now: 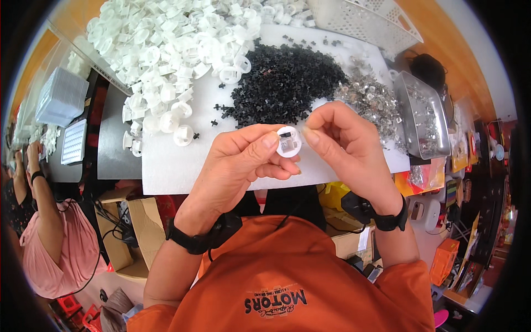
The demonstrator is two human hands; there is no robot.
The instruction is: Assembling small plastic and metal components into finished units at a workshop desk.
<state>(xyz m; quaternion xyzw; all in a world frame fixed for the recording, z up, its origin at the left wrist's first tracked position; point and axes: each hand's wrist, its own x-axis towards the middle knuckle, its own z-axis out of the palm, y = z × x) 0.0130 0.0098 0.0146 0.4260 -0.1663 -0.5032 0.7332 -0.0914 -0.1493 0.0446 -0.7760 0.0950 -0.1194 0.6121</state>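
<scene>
My left hand (pixel 240 156) pinches a small white round plastic housing (pixel 290 147) between thumb and fingers. A dark piece sits at the top of its square middle opening. Just to its right, my right hand (pixel 349 148) is closed, with thumb and forefinger pressed together close to the housing's rim. Whatever that pinch holds is too small to make out. Beyond my hands lie a heap of little black cross-shaped pieces (pixel 282 83), a large pile of white plastic housings (pixel 166 47) at the far left, and a scatter of small shiny metal pieces (pixel 371 94) on the right.
The piles rest on a white foam sheet (pixel 177 169). A metal tray (pixel 406 119) stands at its right edge, a white perforated basket (pixel 368 25) at the back. An open cardboard box (pixel 145 232) is below left. Another person (pixel 63 238) works at the far left beside stacked clear trays (pixel 62 94).
</scene>
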